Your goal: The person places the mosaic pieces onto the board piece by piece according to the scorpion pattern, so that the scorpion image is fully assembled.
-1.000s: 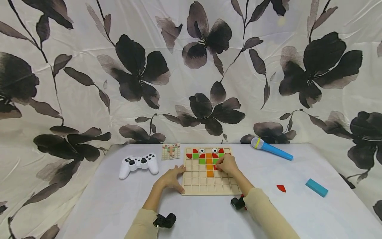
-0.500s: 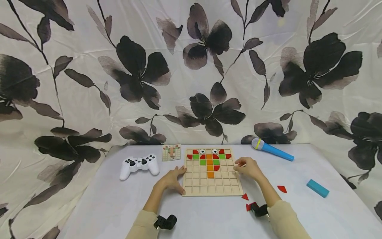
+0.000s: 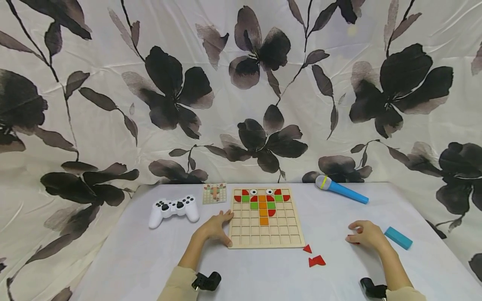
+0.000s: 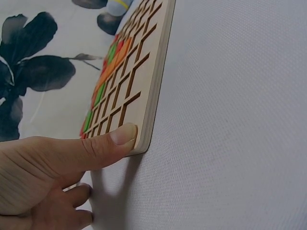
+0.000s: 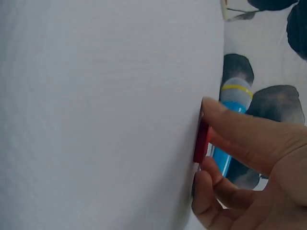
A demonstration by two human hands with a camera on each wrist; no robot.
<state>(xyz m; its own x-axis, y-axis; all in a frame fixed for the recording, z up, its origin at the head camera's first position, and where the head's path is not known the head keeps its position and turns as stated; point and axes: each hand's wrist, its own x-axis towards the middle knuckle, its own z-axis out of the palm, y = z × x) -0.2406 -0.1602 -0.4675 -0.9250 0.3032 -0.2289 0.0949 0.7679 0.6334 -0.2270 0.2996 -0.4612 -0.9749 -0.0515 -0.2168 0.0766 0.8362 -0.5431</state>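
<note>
My left hand (image 3: 215, 229) rests at the left edge of a wooden grid board (image 3: 246, 240), thumb and index finger spread. Its thumb (image 4: 105, 143) touches the board's near corner in the left wrist view. Red, green, orange and eye-patterned tiles fill part of the board's upper half. Off to the right, my right hand (image 3: 368, 235) pinches a red quarter-round tile (image 5: 201, 141) between thumb and fingers, low over the table. The fingers cover most of that tile in the head view.
Several red triangular pieces (image 3: 307, 248) lie by the board's near right corner. A picture card (image 3: 214, 193) and a white game controller (image 3: 174, 211) stand left. A blue toy microphone (image 3: 342, 188) lies back right, a teal block (image 3: 398, 238) beside my right hand.
My right hand has left a red tile on the board and moved right and nearer to the loose red quarter-round tile, which it now pinches. The left hand has stayed at the board.
</note>
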